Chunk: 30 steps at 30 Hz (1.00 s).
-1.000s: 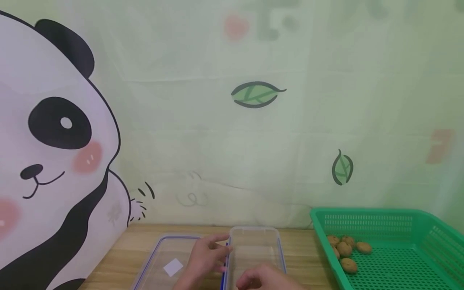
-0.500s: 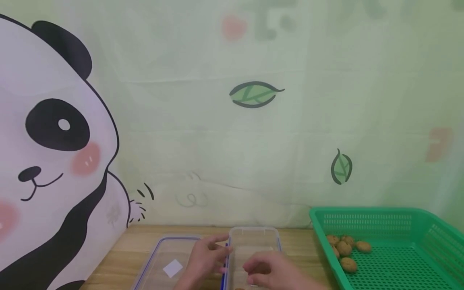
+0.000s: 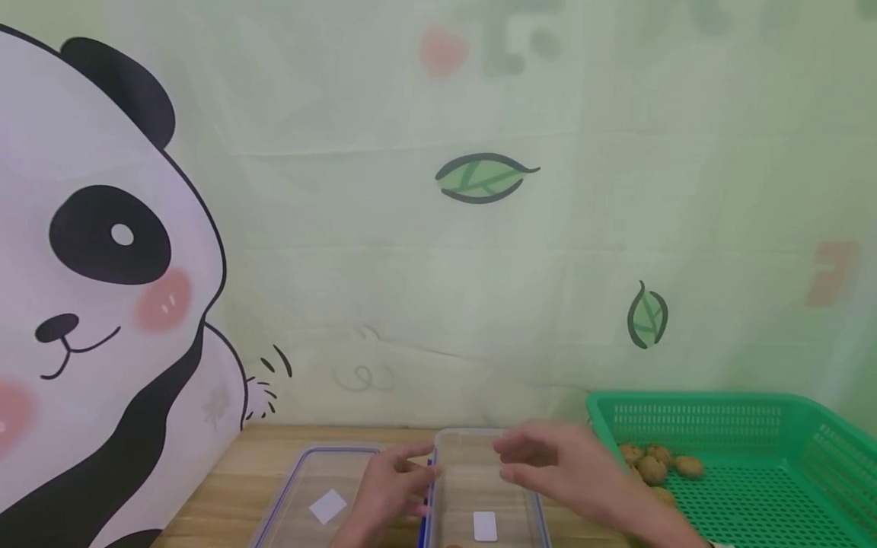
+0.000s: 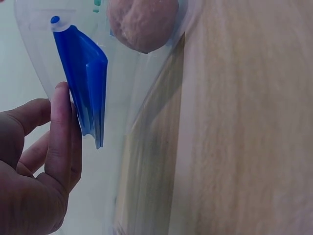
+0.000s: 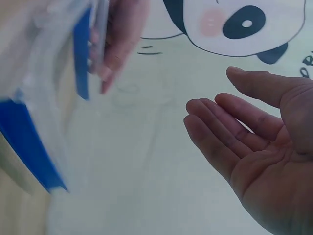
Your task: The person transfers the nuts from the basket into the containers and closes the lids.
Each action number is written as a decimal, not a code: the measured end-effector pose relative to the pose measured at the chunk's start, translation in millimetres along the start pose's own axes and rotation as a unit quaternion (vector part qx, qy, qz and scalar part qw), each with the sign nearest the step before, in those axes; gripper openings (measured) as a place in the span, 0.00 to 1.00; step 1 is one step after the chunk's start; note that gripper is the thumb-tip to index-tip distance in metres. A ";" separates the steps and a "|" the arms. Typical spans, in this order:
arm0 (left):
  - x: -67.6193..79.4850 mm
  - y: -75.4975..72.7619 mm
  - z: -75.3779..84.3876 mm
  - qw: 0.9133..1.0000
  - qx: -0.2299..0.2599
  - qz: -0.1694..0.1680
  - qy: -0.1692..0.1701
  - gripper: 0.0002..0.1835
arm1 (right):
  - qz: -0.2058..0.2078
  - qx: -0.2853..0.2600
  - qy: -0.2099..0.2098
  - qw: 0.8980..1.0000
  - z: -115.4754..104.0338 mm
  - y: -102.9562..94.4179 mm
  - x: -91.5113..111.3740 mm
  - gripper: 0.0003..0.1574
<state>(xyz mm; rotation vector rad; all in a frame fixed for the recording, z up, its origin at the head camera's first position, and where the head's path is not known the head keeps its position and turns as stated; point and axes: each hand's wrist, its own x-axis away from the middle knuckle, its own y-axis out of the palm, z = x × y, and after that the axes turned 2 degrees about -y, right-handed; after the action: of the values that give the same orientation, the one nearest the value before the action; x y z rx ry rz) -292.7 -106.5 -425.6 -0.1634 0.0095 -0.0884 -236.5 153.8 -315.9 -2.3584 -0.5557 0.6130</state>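
Note:
A clear plastic food container (image 3: pixel 457 491) with blue side latches stands on the wooden table. My left hand (image 3: pixel 386 487) rests its fingers against the container's left side. In the left wrist view, those extended fingers touch the side by a blue latch (image 4: pixel 84 81), and a brown wrinkled walnut (image 4: pixel 143 24) shows through the clear wall. My right hand (image 3: pixel 569 468) is over the container's right edge, fingers loosely bent, thumb apart, holding nothing. In the right wrist view, its palm and spread thumb are seen bare.
A clear lid (image 3: pixel 294 498) with a blue seal lies left of the container. To the right stands a green perforated basket (image 3: pixel 712 422) with several walnuts (image 3: pixel 652 470) in its left part. A panda-printed cloth (image 3: pixel 411 304) hangs behind the table (image 3: pixel 219 487).
My right hand has risen from low over the container and moved right, toward the basket. The white label inside the container is uncovered. My left hand has stayed in place.

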 end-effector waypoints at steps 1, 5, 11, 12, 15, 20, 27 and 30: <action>0.2 0.0 0.3 1.000 0.000 0.000 0.000 0.26 | 0.007 0.014 0.000 1.000 -3.1 -4.9 0.8 0.18; 0.8 -0.1 1.5 1.000 0.005 0.002 0.002 0.26 | 0.027 0.027 0.005 0.999 -14.1 -23.5 4.4 0.18; 0.7 -0.4 0.5 1.000 0.012 0.000 0.001 0.26 | 0.051 0.057 -0.017 0.997 -20.4 -47.6 8.0 0.18; 0.8 -0.3 0.4 1.000 0.013 0.000 0.000 0.26 | 0.052 0.065 -0.018 0.996 -20.7 -51.7 8.8 0.18; 1.0 0.0 0.4 1.000 0.014 -0.001 -0.001 0.27 | 0.058 0.082 -0.020 0.995 -19.5 -65.1 10.5 0.19; 1.1 0.0 0.6 1.000 0.014 -0.002 0.003 0.27 | 0.058 0.105 -0.011 0.993 -7.2 -89.9 10.4 0.20; 1.2 -0.9 -0.1 1.000 0.019 0.003 0.001 0.26 | 0.060 0.139 -0.006 0.988 26.2 -120.9 10.7 0.20; 0.9 -0.6 -0.4 1.000 0.019 0.001 0.002 0.26 | 0.062 0.155 -0.004 0.986 42.6 -132.1 12.8 0.19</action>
<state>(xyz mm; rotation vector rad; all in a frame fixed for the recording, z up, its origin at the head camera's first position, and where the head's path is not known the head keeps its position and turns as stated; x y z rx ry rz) -291.9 -107.2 -425.8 -0.1251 0.0126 -0.0864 -280.2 274.4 -261.4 -2.1066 -0.2932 0.7107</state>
